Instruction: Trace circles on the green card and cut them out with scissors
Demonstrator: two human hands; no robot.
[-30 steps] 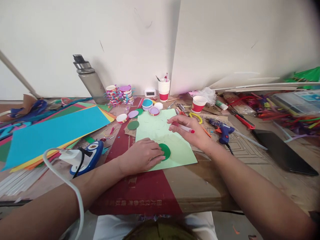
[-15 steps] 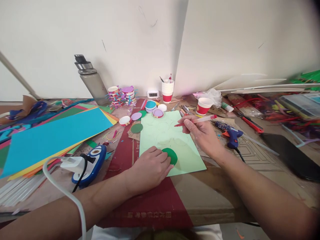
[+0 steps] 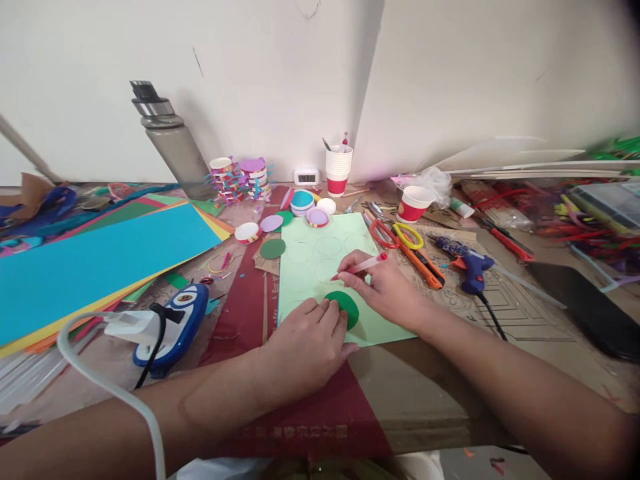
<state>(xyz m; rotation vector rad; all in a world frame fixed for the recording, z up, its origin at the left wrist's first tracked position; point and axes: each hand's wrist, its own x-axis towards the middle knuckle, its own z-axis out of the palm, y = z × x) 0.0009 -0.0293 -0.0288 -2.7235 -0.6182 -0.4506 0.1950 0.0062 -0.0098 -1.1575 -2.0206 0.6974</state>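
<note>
Slantwise, the pen [image 3: 365, 265] is pointing left, right hand [image 3: 383, 285] pinching it.
Left hand [image 3: 310, 339], thumb apart, is partly covering the disc [image 3: 347, 311]; scissors [image 3: 398, 229] are lying beside the paper [image 3: 296, 275].

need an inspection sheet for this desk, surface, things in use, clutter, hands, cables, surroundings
Surface: cardboard, brown with a dark red area, under the work.
Job's things: pale green sheet with circles drawn on it; dark green disc on its near part; red pen.
Clutter: orange cutter and glue gun right of the sheet; stacked coloured paper at left.
Hands: left hand rests over the disc's edge; right hand holds the pen, tip contact unclear.
Cables: white cable passes across the left forearm in view; black cable by the glue gun.
Surroundings: pale wall; grey bottle before it.
</note>
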